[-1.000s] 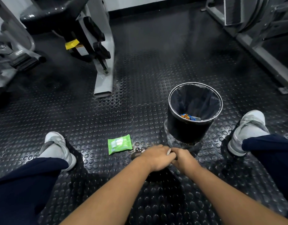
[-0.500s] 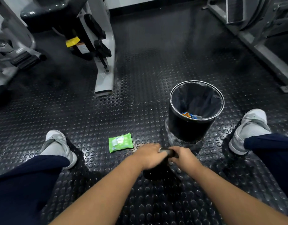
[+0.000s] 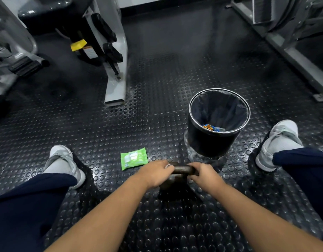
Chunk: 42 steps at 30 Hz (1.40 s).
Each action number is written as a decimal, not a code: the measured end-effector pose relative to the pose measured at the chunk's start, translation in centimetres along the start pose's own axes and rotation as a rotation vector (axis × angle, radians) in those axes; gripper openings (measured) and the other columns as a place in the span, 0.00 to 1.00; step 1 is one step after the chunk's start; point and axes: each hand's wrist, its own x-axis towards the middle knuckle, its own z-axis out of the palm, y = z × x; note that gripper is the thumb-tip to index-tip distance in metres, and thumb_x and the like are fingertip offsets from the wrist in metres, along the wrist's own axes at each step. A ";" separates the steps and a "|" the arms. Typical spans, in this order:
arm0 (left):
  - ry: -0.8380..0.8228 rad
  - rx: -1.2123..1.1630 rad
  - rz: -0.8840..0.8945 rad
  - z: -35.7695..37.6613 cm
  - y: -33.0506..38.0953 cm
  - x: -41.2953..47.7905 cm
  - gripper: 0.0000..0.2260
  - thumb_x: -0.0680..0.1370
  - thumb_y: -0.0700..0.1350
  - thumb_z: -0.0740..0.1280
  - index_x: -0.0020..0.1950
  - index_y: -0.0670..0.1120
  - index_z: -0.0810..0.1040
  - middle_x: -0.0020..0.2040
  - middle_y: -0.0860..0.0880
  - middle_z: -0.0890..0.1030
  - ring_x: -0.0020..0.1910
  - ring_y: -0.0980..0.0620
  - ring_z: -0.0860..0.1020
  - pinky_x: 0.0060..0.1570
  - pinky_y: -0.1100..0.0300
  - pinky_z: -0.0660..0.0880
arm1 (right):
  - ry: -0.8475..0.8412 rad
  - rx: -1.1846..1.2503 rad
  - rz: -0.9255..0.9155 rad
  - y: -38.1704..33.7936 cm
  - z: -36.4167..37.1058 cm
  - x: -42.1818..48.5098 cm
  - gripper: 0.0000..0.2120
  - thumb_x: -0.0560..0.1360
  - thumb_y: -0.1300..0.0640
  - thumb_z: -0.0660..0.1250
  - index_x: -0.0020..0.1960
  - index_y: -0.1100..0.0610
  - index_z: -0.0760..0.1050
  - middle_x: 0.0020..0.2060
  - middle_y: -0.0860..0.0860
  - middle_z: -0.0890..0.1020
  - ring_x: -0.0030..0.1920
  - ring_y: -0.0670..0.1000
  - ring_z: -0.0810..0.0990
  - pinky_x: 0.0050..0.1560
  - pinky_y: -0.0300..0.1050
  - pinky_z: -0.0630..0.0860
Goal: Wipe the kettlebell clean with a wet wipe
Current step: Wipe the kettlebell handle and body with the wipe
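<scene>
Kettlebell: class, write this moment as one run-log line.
left hand: grips kettlebell handle | right hand: grips handle | wipes pack: lies left of hands | bin: upright beyond right hand

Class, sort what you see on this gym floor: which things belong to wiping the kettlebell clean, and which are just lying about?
For the job:
kettlebell, gripped by left hand and right hand
green wet wipe pack

Just lying about:
lined waste bin
weight machine

Black round lined trash bin (image 3: 211,144) crowds fwd-R of dark metal kettlebell (image 3: 182,169); flat green wipe pack (image 3: 134,158) lies fwd-L. Studded black rubber floor (image 3: 157,115) btw them open up to white machine leg (image 3: 115,88).
</scene>
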 end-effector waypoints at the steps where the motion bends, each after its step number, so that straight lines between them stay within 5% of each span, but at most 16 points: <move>1: 0.001 0.007 0.009 0.1 0.9 0.1 0.20 0.82 0.59 0.53 0.62 0.49 0.76 0.65 0.46 0.79 0.61 0.46 0.76 0.62 0.52 0.73 | 0.003 -0.003 0.002 0.0 0.0 0.0 0.20 0.73 0.58 0.74 0.63 0.47 0.79 0.46 0.45 0.85 0.48 0.46 0.83 0.51 0.40 0.77; 6: 0.005 0.051 0.187 1.7 6.0 0.5 0.24 0.79 0.59 0.53 0.62 0.47 0.78 0.62 0.47 0.80 0.63 0.45 0.76 0.62 0.49 0.72 | 0.026 -0.020 -0.034 -0.3 -0.2 -0.4 0.14 0.73 0.64 0.66 0.55 0.52 0.81 0.40 0.44 0.83 0.40 0.41 0.79 0.39 0.35 0.70; 9: 0.032 0.038 0.210 1.8 5.7 0.4 0.22 0.82 0.56 0.54 0.69 0.48 0.76 0.68 0.47 0.78 0.68 0.46 0.74 0.67 0.50 0.70 | 0.024 -0.035 -0.038 -0.1 -0.1 -0.3 0.15 0.71 0.62 0.67 0.55 0.50 0.82 0.41 0.45 0.84 0.44 0.46 0.82 0.42 0.36 0.74; 14: 0.051 -0.063 0.061 0.6 0.2 0.3 0.20 0.84 0.56 0.53 0.68 0.51 0.77 0.68 0.50 0.79 0.65 0.48 0.76 0.65 0.54 0.72 | 0.017 0.006 -0.029 0.1 -0.1 -0.2 0.18 0.73 0.60 0.74 0.61 0.49 0.81 0.44 0.44 0.84 0.45 0.43 0.81 0.44 0.32 0.69; 19: -0.003 -0.248 -0.065 -0.7 -1.5 0.1 0.21 0.84 0.57 0.52 0.69 0.51 0.77 0.69 0.50 0.77 0.65 0.49 0.73 0.58 0.54 0.68 | 0.007 0.015 -0.006 0.2 -0.1 -0.1 0.16 0.75 0.60 0.73 0.61 0.49 0.80 0.43 0.44 0.83 0.36 0.37 0.76 0.33 0.28 0.66; 25: -0.008 -0.067 0.061 0.6 4.5 0.9 0.22 0.82 0.60 0.51 0.67 0.54 0.76 0.72 0.49 0.76 0.68 0.46 0.74 0.64 0.53 0.70 | 0.025 -0.004 -0.017 0.1 0.1 -0.2 0.19 0.72 0.60 0.75 0.62 0.52 0.80 0.41 0.41 0.82 0.46 0.45 0.81 0.46 0.36 0.71; 31: -0.005 -0.093 0.047 0.6 1.8 1.2 0.21 0.84 0.58 0.51 0.67 0.52 0.77 0.68 0.50 0.79 0.65 0.48 0.75 0.60 0.56 0.69 | 0.015 0.018 -0.031 0.1 0.0 -0.1 0.20 0.72 0.60 0.75 0.63 0.50 0.80 0.47 0.43 0.85 0.49 0.44 0.82 0.49 0.34 0.71; 36: -0.014 -0.169 -0.043 -0.6 -1.5 0.4 0.20 0.84 0.57 0.52 0.61 0.50 0.79 0.63 0.50 0.80 0.60 0.48 0.76 0.61 0.53 0.72 | 0.002 0.010 -0.013 0.3 -0.1 -0.1 0.17 0.74 0.58 0.74 0.61 0.46 0.80 0.43 0.42 0.84 0.43 0.39 0.81 0.40 0.30 0.71; 39: -0.030 -0.060 -0.010 -0.2 0.7 0.6 0.23 0.83 0.60 0.51 0.68 0.51 0.76 0.70 0.48 0.77 0.67 0.46 0.75 0.67 0.52 0.70 | 0.006 0.003 -0.014 0.2 -0.1 -0.1 0.18 0.73 0.58 0.74 0.61 0.46 0.80 0.44 0.42 0.84 0.45 0.42 0.81 0.46 0.36 0.74; 42: 0.006 0.000 0.074 1.1 4.1 1.4 0.23 0.82 0.64 0.54 0.65 0.50 0.77 0.66 0.46 0.79 0.66 0.44 0.76 0.63 0.51 0.72 | 0.029 -0.018 -0.047 0.1 -0.1 -0.2 0.17 0.72 0.59 0.73 0.60 0.48 0.81 0.42 0.42 0.83 0.46 0.45 0.81 0.48 0.39 0.74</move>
